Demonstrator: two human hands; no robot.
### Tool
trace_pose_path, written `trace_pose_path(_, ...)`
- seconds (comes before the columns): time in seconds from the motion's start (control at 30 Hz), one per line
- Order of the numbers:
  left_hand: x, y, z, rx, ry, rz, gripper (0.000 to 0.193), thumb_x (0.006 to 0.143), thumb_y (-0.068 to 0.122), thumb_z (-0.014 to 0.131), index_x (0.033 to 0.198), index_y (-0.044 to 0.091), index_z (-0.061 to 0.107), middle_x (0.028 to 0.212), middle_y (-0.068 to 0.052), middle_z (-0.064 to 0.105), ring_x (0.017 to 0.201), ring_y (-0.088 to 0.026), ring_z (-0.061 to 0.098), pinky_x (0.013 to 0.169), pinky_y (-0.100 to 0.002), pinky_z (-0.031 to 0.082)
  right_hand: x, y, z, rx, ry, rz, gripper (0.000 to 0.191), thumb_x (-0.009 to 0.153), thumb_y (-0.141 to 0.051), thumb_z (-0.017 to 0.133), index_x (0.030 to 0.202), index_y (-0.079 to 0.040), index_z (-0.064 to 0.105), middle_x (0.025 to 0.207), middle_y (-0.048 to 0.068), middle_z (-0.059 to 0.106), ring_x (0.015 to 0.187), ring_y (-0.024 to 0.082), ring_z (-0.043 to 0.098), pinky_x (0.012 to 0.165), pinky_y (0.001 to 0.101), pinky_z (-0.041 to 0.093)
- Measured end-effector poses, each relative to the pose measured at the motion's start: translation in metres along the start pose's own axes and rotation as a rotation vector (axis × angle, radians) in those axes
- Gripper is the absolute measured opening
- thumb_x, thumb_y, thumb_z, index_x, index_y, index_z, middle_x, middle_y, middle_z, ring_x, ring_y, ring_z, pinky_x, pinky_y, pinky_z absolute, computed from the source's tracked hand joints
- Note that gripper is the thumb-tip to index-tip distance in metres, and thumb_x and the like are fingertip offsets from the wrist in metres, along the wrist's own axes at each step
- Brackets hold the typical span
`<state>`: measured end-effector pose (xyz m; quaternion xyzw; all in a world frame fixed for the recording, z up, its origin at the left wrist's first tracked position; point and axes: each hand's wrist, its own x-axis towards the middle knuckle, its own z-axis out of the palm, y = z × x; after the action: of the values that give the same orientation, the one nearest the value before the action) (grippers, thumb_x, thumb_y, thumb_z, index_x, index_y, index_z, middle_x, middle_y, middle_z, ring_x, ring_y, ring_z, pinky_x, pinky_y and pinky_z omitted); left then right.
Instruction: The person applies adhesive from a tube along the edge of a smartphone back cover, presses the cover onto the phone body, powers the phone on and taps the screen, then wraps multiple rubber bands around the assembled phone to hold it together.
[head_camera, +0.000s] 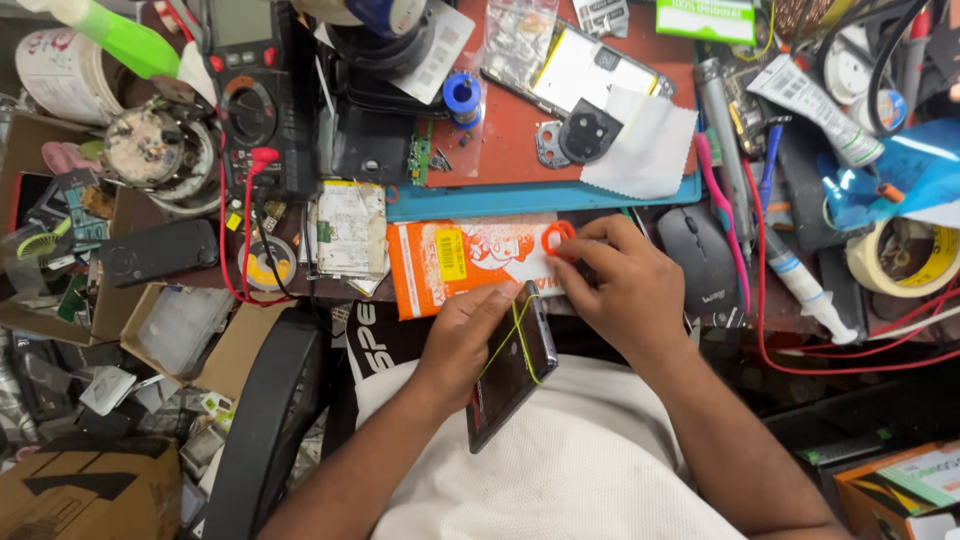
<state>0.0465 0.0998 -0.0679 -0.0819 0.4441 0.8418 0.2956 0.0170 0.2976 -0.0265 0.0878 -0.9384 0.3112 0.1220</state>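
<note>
My left hand (468, 335) grips a dark smartphone (512, 372) held over my lap, with thin yellow rubber bands stretched across it. My right hand (625, 285) sits just right of the phone's upper end, fingers pinched near it, with a small orange ring (557, 238) at the fingertips. Whether the ring is held or merely lying under the fingers I cannot tell. An orange and white packet (455, 262) lies on the bench edge right behind both hands.
A cluttered repair bench: multimeter (250, 90) with red leads at back left, red mat (510, 140) with an opened phone (590, 70) and white cloth (645, 145), black mouse (700, 262), tape roll (900, 255), tubes and tools at right, cardboard boxes (90, 490) at left.
</note>
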Motion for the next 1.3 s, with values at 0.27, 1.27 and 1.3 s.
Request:
trace_pose_path(0.27, 0.016, 0.017, 0.03, -0.085, -0.061, -0.019, 0.03, 0.104, 0.02, 0.061, 0.129, 0.005, 0.054, 0.104, -0.009, 0.072, 0.089, -0.009, 0.07, 0.078, -0.024, 0.057, -0.012, 0.02, -0.001, 0.632, -0.089, 0.259, 0.013, 0.085, -0.005, 0.082, 0.096, -0.004, 0.075, 0.105, 0.003, 0.07, 0.07, -0.001, 0.054, 0.058, 0.0177, 0.044)
trace_pose_path(1.27, 0.034, 0.024, 0.04, 0.214, 0.194, 0.105, 0.035, 0.104, 0.015, 0.056, 0.135, 0.003, 0.048, 0.093, -0.009, 0.074, 0.076, -0.006, 0.068, 0.065, -0.022, 0.054, -0.022, 0.04, -0.036, 0.794, 0.273, 0.317, 0.009, 0.104, 0.004, 0.075, 0.109, 0.004, 0.068, 0.13, 0.012, 0.062, 0.087, 0.01, 0.067, 0.072, 0.0261, 0.059)
trace_pose_path(1.3, 0.031, 0.025, 0.042, 0.255, 0.214, 0.124, 0.035, 0.106, 0.015, 0.057, 0.137, 0.001, 0.049, 0.092, -0.011, 0.073, 0.073, -0.006, 0.065, 0.062, -0.022, 0.051, -0.024, 0.037, -0.037, 0.743, 0.271, 0.303, 0.008, 0.104, 0.005, 0.076, 0.11, 0.005, 0.069, 0.132, 0.013, 0.061, 0.087, 0.01, 0.067, 0.073, 0.0257, 0.06)
